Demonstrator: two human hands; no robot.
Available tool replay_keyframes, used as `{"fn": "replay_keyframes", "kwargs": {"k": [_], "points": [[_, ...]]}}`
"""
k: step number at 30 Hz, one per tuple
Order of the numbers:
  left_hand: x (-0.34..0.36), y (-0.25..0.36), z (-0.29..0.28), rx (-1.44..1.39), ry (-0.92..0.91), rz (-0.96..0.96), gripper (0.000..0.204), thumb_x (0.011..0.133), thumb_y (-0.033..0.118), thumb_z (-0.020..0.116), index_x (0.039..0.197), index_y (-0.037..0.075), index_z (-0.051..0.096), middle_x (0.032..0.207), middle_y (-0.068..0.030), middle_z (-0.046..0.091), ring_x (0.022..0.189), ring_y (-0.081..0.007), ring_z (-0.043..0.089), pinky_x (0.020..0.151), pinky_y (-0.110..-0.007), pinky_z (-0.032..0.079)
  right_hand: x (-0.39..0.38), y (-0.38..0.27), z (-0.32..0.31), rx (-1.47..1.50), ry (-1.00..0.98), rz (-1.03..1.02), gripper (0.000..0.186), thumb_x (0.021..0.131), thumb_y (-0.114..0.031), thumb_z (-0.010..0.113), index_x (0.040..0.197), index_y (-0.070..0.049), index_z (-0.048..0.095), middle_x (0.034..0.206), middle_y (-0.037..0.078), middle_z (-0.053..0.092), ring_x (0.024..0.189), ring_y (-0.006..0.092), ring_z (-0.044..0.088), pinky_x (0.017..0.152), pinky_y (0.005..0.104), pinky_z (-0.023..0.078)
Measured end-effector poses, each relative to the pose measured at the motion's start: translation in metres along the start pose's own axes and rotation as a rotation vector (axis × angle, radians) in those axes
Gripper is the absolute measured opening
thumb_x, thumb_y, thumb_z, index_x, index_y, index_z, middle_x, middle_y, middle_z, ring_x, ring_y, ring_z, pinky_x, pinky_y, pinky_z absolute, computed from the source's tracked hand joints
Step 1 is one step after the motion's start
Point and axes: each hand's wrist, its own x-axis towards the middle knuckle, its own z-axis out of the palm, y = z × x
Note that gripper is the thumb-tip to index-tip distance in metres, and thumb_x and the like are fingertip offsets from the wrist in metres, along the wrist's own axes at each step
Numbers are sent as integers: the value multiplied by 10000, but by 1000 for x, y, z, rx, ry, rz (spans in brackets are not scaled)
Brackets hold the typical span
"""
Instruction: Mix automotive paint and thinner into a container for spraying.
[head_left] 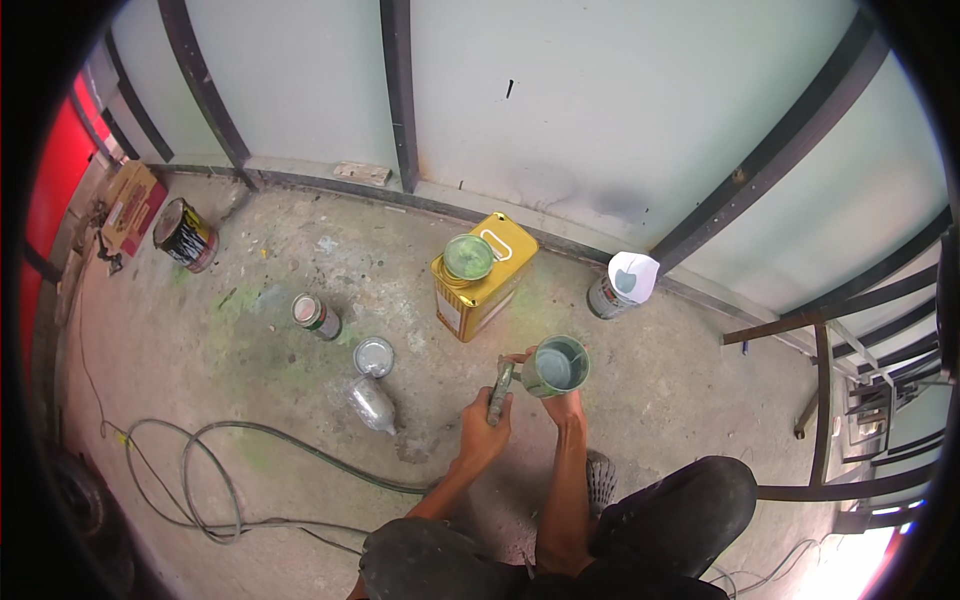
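My left hand (485, 420) is closed round the green-smeared handle of what looks like a paint spray gun (499, 392). Joined to its right side is an open green cup (548, 372) with greyish liquid inside. From below and behind, my right hand (563, 405) supports this cup; its fingers are partly hidden by it. Just beyond my hands stands a yellow rectangular tin (500, 283) with a white handle. A round green-stained lid or dish (468, 257) rests on top of the tin.
Left of my hands are a clear plastic bottle (372, 403), a silver round lid (374, 356) and a small can (316, 316). A large dark can (185, 235) stands far left; a paper-topped can (622, 286) stands right. A hose (300, 447) loops lower left. Metal framing (822, 400) stands right.
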Motion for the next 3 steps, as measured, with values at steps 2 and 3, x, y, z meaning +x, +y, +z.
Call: {"fn": "replay_keyframes", "kwargs": {"k": [2, 3], "points": [[0, 0, 0, 3, -6, -16, 251, 994, 195, 701, 931, -21, 590, 645, -199, 571, 532, -327, 548, 561, -439, 451, 0, -2, 2, 15, -53, -4, 820, 1063, -705, 266, 1241, -12, 665, 1228, 167, 714, 1233, 449, 642, 1087, 551, 465], [0, 1, -1, 6, -5, -14, 254, 994, 199, 702, 931, -20, 590, 644, -198, 570, 532, -324, 552, 561, -440, 451, 0, -2, 3, 16, -54, -3, 820, 1063, -705, 266, 1241, -12, 665, 1228, 167, 714, 1233, 449, 642, 1087, 551, 465]]}}
